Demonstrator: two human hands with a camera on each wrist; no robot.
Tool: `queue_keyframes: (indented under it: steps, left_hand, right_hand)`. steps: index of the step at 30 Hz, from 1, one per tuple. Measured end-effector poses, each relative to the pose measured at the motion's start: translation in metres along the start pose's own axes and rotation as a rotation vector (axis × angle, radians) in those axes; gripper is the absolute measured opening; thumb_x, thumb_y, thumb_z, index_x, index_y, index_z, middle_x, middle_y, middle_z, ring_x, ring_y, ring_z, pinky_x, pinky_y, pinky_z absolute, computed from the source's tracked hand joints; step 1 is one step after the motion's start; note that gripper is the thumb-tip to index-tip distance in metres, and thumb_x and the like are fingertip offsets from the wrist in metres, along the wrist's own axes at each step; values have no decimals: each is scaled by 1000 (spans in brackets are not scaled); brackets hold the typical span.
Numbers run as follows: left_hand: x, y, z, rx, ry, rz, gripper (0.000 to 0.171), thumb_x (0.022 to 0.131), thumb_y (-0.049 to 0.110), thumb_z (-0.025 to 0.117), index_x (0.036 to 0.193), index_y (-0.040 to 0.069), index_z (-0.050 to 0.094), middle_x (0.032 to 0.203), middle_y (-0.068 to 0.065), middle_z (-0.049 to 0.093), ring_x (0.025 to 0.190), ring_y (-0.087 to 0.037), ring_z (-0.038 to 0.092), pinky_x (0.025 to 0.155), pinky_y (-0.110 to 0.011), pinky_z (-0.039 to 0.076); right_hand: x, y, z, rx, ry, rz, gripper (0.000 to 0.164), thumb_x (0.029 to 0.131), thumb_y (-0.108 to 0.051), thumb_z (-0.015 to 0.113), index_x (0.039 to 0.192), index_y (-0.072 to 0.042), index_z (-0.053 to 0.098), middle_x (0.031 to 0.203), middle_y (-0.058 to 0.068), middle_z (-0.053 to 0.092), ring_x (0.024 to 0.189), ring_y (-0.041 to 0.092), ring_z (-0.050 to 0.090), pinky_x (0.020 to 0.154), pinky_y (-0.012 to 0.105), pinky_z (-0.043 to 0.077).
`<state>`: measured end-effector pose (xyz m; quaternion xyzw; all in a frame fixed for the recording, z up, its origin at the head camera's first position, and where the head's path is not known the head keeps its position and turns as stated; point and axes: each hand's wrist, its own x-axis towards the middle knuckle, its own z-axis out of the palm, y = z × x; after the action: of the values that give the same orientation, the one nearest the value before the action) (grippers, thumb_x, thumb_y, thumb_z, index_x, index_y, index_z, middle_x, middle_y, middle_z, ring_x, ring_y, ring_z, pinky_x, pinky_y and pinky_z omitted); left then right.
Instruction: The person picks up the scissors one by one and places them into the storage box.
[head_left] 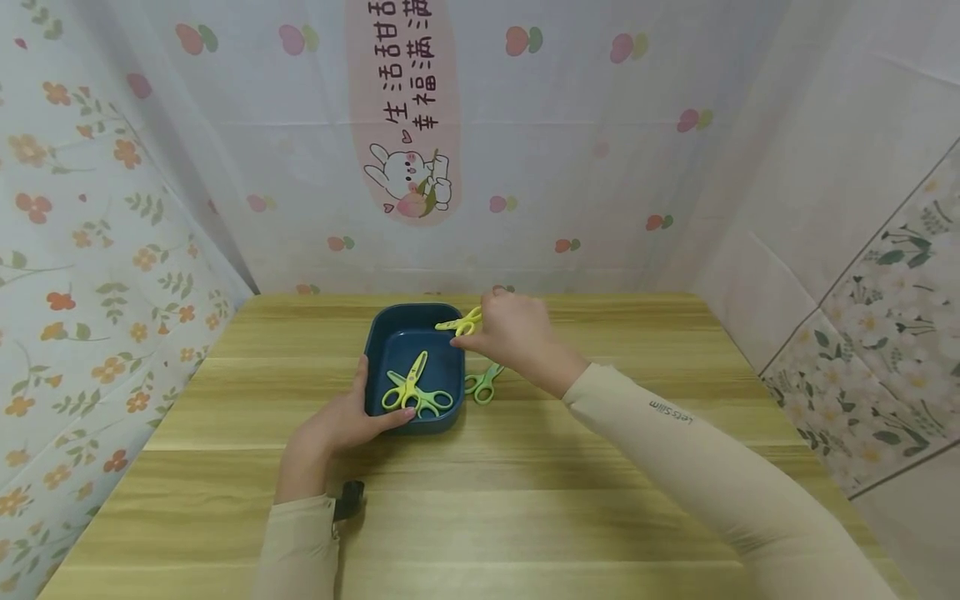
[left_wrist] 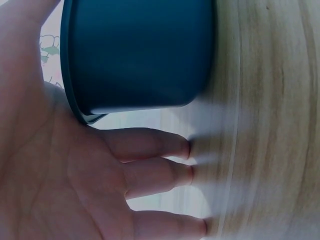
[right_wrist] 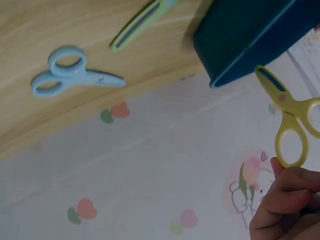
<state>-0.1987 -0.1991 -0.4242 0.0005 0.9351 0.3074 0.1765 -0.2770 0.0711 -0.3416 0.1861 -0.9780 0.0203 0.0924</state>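
My left hand (head_left: 341,421) holds a dark blue plastic bin (head_left: 401,343) at its near-left corner, thumb over the near rim and a finger along the left side. In the left wrist view, the other fingertips reach down to the table beside the bin wall (left_wrist: 140,55). Pinched by a handle loop in my right hand (head_left: 517,333) are yellow scissors (right_wrist: 284,100), blades pointing left over the bin's far-right rim. Inside the bin lie another pair of yellow scissors (head_left: 409,385) and green scissors (head_left: 437,402), overlapping each other.
Green scissors (head_left: 482,385) lie on the wooden table (head_left: 525,517) just right of the bin. Light blue scissors (right_wrist: 70,76) rest further right in the right wrist view, hidden from the head view. A printed curtain (head_left: 585,167) hangs along the table's back edge.
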Motion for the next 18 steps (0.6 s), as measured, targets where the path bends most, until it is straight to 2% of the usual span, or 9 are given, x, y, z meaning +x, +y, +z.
queue_keyframes:
  steps: [5,8,12,18]
  left_hand:
    - [0,-1,-1,-10,5,7,139,87,80,67,168,9,-20,168,-40,26,150,-55,41,120,-68,40]
    - [1,-2,-1,-9,10,5,139,87,81,67,168,9,-20,167,-41,29,148,-55,44,118,-67,42]
    - [1,-3,0,7,22,6,140,86,83,66,169,10,-19,165,-40,33,146,-54,48,117,-65,44]
    - [1,-3,0,8,26,20,140,85,83,67,169,9,-19,164,-41,33,145,-55,49,117,-65,44]
  right_hand:
    - [0,-12,14,-53,15,-44,63,83,-78,75,83,-16,63,75,-2,59,56,16,56,45,29,39]
    - [-1,-19,21,-134,50,-100,62,85,-77,74,80,-16,66,71,-3,59,56,13,56,44,28,41]
    - [-1,-29,27,-229,63,-139,67,86,-80,69,89,-13,70,75,-2,59,55,12,56,45,28,45]
    - [2,-41,32,-277,8,-132,71,88,-79,68,99,-9,70,81,2,59,55,15,57,48,31,51]
